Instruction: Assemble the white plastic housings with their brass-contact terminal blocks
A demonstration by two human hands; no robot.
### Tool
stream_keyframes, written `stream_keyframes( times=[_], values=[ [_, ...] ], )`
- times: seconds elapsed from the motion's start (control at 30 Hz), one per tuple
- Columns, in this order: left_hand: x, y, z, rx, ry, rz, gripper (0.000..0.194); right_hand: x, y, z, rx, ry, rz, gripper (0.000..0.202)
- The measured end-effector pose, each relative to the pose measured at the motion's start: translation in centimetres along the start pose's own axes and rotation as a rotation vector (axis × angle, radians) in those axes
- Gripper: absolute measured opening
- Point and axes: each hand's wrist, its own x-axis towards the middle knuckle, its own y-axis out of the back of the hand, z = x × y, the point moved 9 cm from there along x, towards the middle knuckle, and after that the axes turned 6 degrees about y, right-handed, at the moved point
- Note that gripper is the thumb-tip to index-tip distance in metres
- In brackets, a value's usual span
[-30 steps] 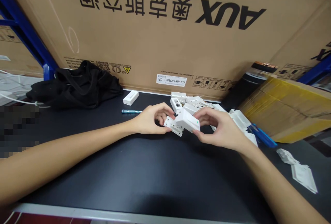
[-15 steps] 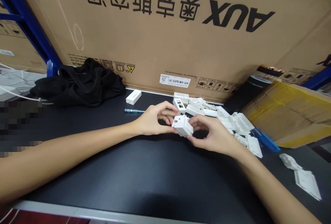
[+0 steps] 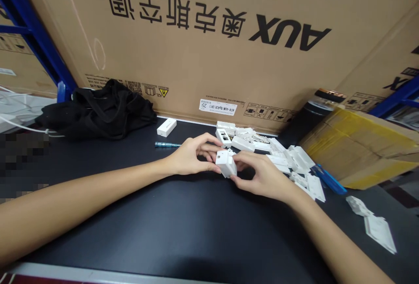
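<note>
Above the middle of the black tabletop, a small white plastic housing point(image 3: 225, 164) with a small notch in its top face is held between my two hands. My left hand point(image 3: 195, 155) grips its left side, thumb in front and fingers behind. On the other side my right hand point(image 3: 257, 171) pinches the right edge with thumb and fingers. Just behind lies a pile of white plastic parts point(image 3: 244, 144), partly covered by my fingers. A blue screwdriver point(image 3: 166, 144) rests to the left of my left hand. The far side of the housing is hidden.
A white box-shaped piece point(image 3: 166, 127) and a black cloth bag point(image 3: 101, 109) lie at the back left. At the right are a blue tool point(image 3: 330, 179), a taped carton point(image 3: 356, 144), a black cylinder point(image 3: 304, 116) and loose white parts point(image 3: 379, 231). A large cardboard box point(image 3: 183, 65) stands behind.
The white housing has turned slightly in my fingers, showing a bit less of its right side. Both hands stay on it. The whole view has shifted a little.
</note>
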Motion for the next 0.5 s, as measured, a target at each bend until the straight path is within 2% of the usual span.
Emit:
stream_keyframes(
  times=[0.13, 0.37, 0.5],
  values=[
    [0.0, -0.4, 0.2, 0.027, -0.002, -0.036, 0.057, 0.0, -0.3, -0.5, -0.021, 0.032, -0.014, 0.004],
    [0.0, -1.7, 0.6, 0.076, -0.02, -0.181, 0.059, 0.0, -0.6, -0.6, -0.04, 0.023, -0.028, 0.006],
    [0.0, -1.8, 0.8, 0.126, -0.031, -0.193, 0.05, -0.1, -0.7, -0.7, -0.034, 0.019, -0.049, 0.012]
  ],
)
